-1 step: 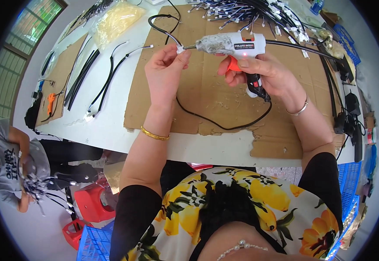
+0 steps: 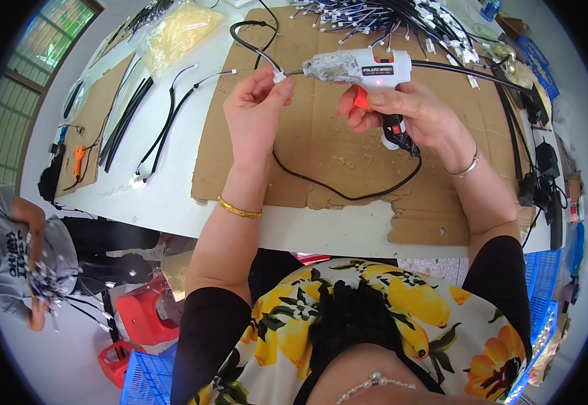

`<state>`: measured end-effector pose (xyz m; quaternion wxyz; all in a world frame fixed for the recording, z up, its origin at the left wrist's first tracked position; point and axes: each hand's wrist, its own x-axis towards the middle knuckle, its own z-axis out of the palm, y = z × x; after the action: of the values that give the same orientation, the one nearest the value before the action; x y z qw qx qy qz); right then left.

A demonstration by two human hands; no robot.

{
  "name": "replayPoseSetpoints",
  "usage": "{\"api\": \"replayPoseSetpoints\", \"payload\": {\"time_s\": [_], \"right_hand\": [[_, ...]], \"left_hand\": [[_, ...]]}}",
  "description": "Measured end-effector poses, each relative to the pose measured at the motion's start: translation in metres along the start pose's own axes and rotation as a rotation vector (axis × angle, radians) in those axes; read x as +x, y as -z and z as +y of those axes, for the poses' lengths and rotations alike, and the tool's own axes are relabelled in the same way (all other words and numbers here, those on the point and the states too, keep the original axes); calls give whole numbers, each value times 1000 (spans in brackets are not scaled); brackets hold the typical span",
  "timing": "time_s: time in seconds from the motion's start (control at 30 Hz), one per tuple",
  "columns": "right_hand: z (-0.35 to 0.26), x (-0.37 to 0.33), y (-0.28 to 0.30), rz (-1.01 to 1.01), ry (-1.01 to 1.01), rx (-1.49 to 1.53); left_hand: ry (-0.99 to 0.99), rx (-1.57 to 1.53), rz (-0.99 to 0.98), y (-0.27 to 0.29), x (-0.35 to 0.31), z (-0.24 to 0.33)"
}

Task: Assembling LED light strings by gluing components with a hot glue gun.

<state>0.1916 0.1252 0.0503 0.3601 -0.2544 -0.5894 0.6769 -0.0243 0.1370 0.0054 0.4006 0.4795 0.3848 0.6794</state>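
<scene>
Cardboard (image 2: 331,142); left fingers (image 2: 280,94) in apparent pinch

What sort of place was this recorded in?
Probably a wiring workshop: a big bundle of wires with white connectors lies on the table, the right hand grips a white glue gun, and another person at the left holds a similar bundle.

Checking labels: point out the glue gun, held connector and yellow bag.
Glue gun (image 2: 369,66): head view, white body.
Held connector (image 2: 280,77): head view, white housing.
Yellow bag (image 2: 180,37): head view, crumpled middle.
</scene>
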Motion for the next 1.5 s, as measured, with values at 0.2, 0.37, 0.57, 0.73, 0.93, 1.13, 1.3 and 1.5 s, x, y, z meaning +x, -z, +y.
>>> {"api": "replayPoseSetpoints", "payload": {"time_s": [0.2,0.37,0.57,0.73,0.93,1.13,1.3,1.5], "right_hand": [[2,-2,0,61,150,-206],[2,-4,-4,102,165,-250],[-3,-8,-10,118,98,-401],[1,-7,-6,96,109,-412],[4,-6,-5,95,118,-349],[2,-6,-7,108,81,-427],[1,-5,-8,141,74,-423],[-4,-6,-10,138,-39,-548]], "left_hand": [[-8,27,-24,-6,-3,3],[-1,98,10,-6,-5,5],[-33,174,12,-4,-5,-1],[-40,184,-1,-5,-5,-3],[-66,234,-19,-6,-5,-5],[-80,303,-7,-7,-6,-3],[-173,491,14,-7,-4,-6],[-166,508,27,-6,-4,-6]]}}
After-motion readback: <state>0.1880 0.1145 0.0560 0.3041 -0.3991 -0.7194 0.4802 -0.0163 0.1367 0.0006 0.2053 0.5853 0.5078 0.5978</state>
